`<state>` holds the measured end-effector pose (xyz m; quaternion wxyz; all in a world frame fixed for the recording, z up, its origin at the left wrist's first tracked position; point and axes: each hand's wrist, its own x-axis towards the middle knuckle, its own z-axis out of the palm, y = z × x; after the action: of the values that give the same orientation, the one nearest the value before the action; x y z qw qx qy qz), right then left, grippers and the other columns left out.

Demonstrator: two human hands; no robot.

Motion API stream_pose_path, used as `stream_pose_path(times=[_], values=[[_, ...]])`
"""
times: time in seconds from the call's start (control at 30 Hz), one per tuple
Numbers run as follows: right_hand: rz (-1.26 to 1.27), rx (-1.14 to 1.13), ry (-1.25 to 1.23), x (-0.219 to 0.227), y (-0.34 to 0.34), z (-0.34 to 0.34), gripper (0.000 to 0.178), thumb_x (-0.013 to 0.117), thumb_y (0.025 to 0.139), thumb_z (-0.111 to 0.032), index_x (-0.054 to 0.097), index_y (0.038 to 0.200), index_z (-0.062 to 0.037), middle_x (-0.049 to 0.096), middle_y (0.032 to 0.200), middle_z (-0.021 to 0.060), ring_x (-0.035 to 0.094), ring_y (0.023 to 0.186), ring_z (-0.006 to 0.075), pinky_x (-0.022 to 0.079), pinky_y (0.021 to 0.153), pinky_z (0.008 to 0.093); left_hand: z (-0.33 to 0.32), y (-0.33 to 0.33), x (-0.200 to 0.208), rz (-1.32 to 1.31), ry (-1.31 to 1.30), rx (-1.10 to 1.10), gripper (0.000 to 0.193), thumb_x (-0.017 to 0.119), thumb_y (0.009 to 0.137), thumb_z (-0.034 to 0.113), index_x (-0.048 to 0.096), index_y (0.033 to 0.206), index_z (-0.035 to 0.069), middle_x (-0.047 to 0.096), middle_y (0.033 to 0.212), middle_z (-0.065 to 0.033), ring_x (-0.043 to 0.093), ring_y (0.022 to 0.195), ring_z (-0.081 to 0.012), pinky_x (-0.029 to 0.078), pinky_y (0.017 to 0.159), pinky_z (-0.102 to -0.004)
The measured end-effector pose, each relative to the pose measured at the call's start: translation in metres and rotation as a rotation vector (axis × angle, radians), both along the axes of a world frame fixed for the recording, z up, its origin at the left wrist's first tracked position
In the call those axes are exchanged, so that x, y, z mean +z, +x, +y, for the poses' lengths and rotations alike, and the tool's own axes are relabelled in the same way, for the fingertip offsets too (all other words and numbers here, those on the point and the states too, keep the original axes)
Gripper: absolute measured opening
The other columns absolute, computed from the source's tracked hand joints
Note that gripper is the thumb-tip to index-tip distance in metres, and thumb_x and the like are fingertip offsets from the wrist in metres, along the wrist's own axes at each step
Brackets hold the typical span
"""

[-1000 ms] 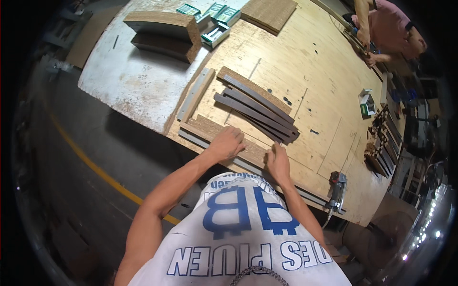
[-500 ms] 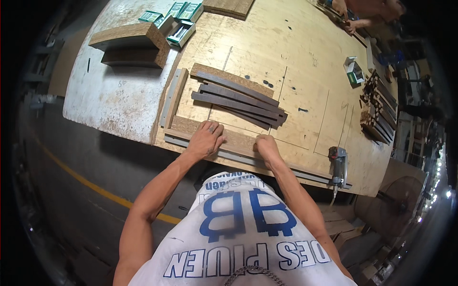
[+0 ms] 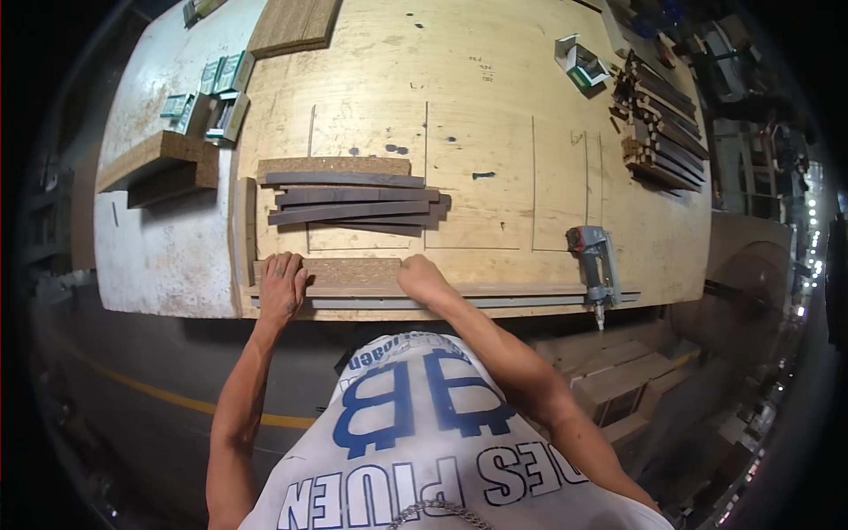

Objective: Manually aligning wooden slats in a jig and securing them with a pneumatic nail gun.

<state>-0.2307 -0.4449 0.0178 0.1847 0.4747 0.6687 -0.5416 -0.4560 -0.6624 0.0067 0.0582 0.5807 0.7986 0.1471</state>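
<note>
A short particle board strip (image 3: 352, 272) lies along the wooden fence (image 3: 495, 289) at the table's near edge. My left hand (image 3: 283, 286) is bent over its left part, fingers close together and the thumb against the near side. At the strip's right end my right hand (image 3: 424, 280) is closed around the end, its fingertips partly hidden. Just beyond the strip rest several dark wood strips (image 3: 353, 210), stacked loosely and slightly fanned. Behind them lies another particle board strip (image 3: 336, 165). A short upright fence piece (image 3: 246, 221) borders the left side.
A nail gun (image 3: 596, 265) lies at the right near edge. Beyond it are a stack of dark strips (image 3: 667, 132) and an open small box (image 3: 583, 66). Green-and-white boxes (image 3: 228, 115) and an angled board piece (image 3: 172, 163) sit at left; a flat board (image 3: 296, 25) lies farther back.
My left hand has moved left along the particle board strip, from its middle toward its left end. My right hand stays at the right end. The view has turned; another person's hands have left it.
</note>
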Motion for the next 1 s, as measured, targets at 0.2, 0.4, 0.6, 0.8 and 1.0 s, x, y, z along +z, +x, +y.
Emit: stream_pose_path(times=[0.2, 0.4, 0.6, 0.8, 1.0], values=[[0.003, 0.009, 0.004, 0.028, -0.001, 0.008, 0.04, 0.057, 0.084, -0.019, 0.071, 0.104, 0.0122, 0.068, 0.109, 0.0378, 0.067, 0.108, 0.0498, 0.053, 0.095, 0.0518, 0.002, 0.001, -0.006, 0.004, -0.043, 0.016, 0.023, 0.051, 0.1, 0.015, 0.06, 0.117, 0.002, 0.06, 0.116, -0.0189, 0.055, 0.112, -0.0392, 0.043, 0.099, -0.0485], [-0.013, 0.042, 0.022, 0.007, -0.003, 0.008, 0.036, 0.057, 0.082, -0.019, 0.072, 0.097, 0.0115, 0.07, 0.101, 0.0361, 0.07, 0.099, 0.0487, 0.054, 0.089, 0.052, 0.01, 0.001, -0.011, -0.044, -0.035, 0.026, 0.023, 0.052, 0.098, 0.016, 0.062, 0.114, 0.002, 0.06, 0.11, -0.0166, 0.056, 0.108, -0.0379, 0.044, 0.097, -0.0484], [0.35, 0.016, -0.148, -0.027, 0.045, 0.037, 0.028, 0.057, 0.084, -0.01, 0.073, 0.101, 0.0056, 0.074, 0.087, 0.0234, 0.07, 0.077, 0.0381, 0.054, 0.071, 0.0464, -0.002, -0.007, -0.017, 0.049, -0.015, 0.019, 0.024, 0.052, 0.098, 0.014, 0.064, 0.115, 0.002, 0.063, 0.113, -0.017, 0.058, 0.109, -0.0372, 0.045, 0.097, -0.0483], [-0.28, -0.171, 1.183, 0.007, 0.221, 0.142, 0.076, 0.078, 0.084, -0.011, 0.04, 0.147, 0.0064, 0.05, 0.139, 0.029, 0.048, 0.132, 0.0435, 0.04, 0.112, 0.0492, -0.002, -0.011, -0.004, 0.009, -0.037, -0.025, 0.026, 0.056, 0.098, 0.017, 0.062, 0.117, 0.0, 0.062, 0.111, -0.0167, 0.058, 0.108, -0.037, 0.045, 0.097, -0.0478], [-0.605, -0.091, 1.017, -0.012, 0.285, 0.18, 0.084, 0.076, 0.084, -0.019, 0.031, 0.152, 0.0031, 0.063, 0.12, 0.0333, 0.063, 0.111, 0.0491, 0.05, 0.095, 0.054, 0.003, -0.017, 0.001, -0.102, -0.004, -0.048, 0.024, 0.054, 0.096, 0.015, 0.061, 0.115, 0.001, 0.061, 0.111, -0.0152, 0.059, 0.107, -0.0337, 0.048, 0.097, -0.0443]])
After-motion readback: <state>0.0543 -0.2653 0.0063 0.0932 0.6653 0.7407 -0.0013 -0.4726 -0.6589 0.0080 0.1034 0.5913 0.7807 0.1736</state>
